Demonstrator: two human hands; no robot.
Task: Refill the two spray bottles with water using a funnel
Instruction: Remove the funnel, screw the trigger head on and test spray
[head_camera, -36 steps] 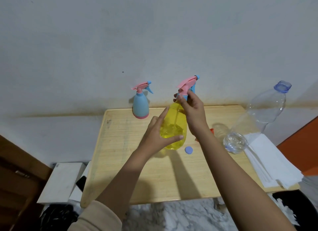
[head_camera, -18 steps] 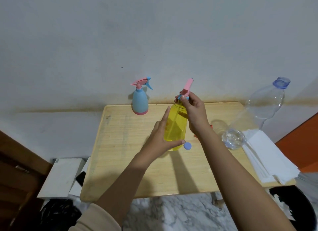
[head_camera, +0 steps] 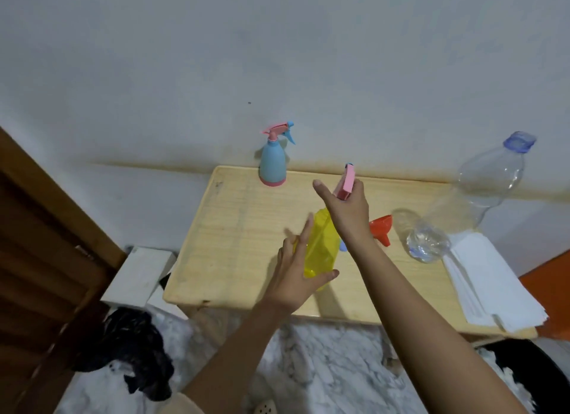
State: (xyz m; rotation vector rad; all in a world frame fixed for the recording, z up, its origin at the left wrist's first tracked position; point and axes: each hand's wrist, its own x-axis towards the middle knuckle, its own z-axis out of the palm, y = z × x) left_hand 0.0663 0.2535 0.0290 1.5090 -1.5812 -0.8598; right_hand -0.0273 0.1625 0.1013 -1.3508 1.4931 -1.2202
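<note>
Yellow bottle (head_camera: 320,250) | middle of table (head_camera: 216,244), near funnel (head_camera: 381,227) | left hand (head_camera: 293,278) clasps body, thumb across front | right hand (head_camera: 350,211) grips pink spray head (head_camera: 347,183) | likely light, thin, smooth plastic, tips easily; hold low on body.

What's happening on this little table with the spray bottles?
A person is working on the yellow spray bottle. The left hand holds its body while the right hand grips the pink spray head at its top, apparently to unscrew it. I can't tell whether it's loose. The orange funnel lies untouched on the wooden table, beside a big clear water bottle. The blue spray bottle stands at the back, head on.
</note>
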